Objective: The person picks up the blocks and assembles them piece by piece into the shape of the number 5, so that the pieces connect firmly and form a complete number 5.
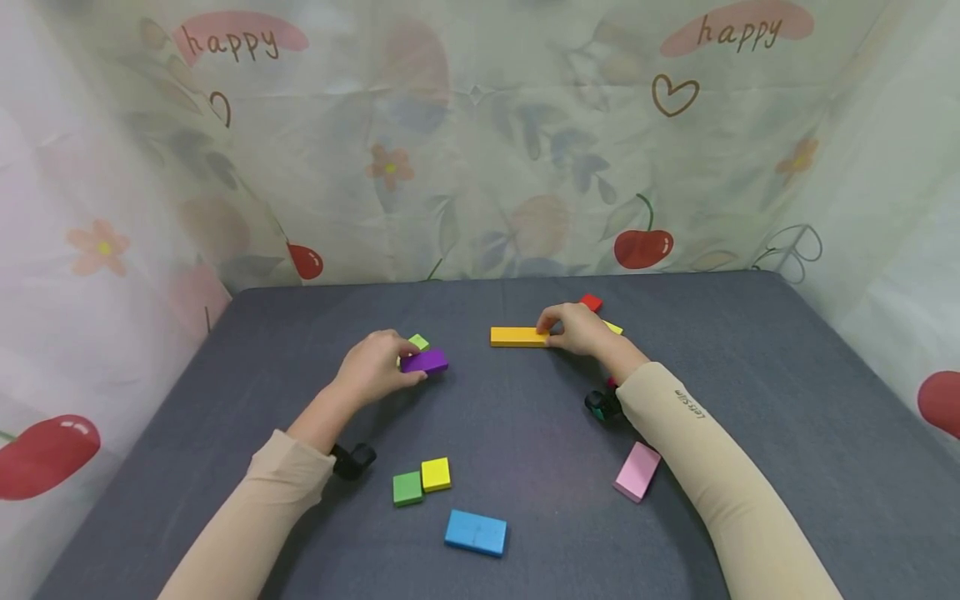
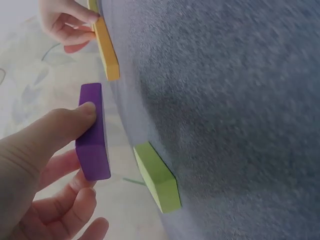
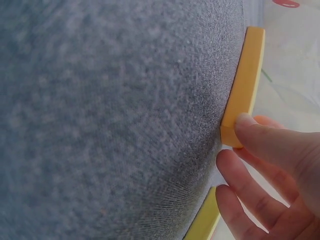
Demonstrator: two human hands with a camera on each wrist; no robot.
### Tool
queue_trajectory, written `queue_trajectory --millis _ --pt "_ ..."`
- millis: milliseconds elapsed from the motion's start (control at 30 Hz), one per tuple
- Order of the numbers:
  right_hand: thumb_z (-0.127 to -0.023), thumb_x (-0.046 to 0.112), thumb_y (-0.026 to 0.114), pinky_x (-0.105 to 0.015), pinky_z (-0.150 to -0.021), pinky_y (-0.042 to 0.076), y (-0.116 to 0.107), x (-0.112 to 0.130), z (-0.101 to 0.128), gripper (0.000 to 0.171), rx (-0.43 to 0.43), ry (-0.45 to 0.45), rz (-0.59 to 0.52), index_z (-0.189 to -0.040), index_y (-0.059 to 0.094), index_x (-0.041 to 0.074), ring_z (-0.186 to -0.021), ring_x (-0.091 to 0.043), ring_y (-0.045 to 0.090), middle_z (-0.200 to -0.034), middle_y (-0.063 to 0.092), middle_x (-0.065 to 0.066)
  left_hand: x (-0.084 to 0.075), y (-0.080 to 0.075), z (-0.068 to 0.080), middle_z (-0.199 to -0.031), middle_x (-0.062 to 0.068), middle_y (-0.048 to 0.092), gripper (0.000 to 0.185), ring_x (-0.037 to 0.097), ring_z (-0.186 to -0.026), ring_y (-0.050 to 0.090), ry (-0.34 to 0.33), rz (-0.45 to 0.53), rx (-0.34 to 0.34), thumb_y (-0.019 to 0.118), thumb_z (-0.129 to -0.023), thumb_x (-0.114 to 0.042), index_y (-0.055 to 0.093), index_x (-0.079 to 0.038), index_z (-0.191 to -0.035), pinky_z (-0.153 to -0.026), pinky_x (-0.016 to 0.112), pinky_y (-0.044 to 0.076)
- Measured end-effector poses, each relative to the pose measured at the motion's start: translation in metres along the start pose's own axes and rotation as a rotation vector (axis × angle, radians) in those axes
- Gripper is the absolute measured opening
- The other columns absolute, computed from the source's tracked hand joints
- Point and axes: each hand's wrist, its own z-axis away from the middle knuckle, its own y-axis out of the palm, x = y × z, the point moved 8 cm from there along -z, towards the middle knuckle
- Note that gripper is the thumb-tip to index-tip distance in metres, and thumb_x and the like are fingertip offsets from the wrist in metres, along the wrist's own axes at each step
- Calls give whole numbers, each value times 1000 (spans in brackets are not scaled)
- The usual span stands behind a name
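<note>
Left hand (image 1: 372,367) pinches purple block (image 1: 424,361) clear of the surface (image 1: 525,417); right hand (image 1: 576,327) grips orange bar (image 1: 517,337) by its end. Keep both level, grips firm.

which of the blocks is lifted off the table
The purple block, pinched in the left hand. The left wrist view shows it clear of the cloth, while the light green block beside it lies flat.
</note>
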Motion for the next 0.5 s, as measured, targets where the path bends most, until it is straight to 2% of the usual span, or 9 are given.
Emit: queue_trajectory --millis 267,500 --pt "-83 8 68 -42 -92 49 0 1 0 19 -6 -5 4 -102 67 8 -104 -29 59 -111 67 -13 -3 0 -5 -92 10 66 37 17 -77 53 -44 9 -24 75 -77 -30 71 -7 -105 -63 26 41" --pt "-83 9 69 -41 -92 49 0 1 -1 19 -8 -9 27 -102 67 8 -104 -28 59 -110 67 -12 -12 -1 -11 -95 10 66 37 18 -81 56 -65 28 -31 74 -78 -31 70 -7 -107 -67 30 46"
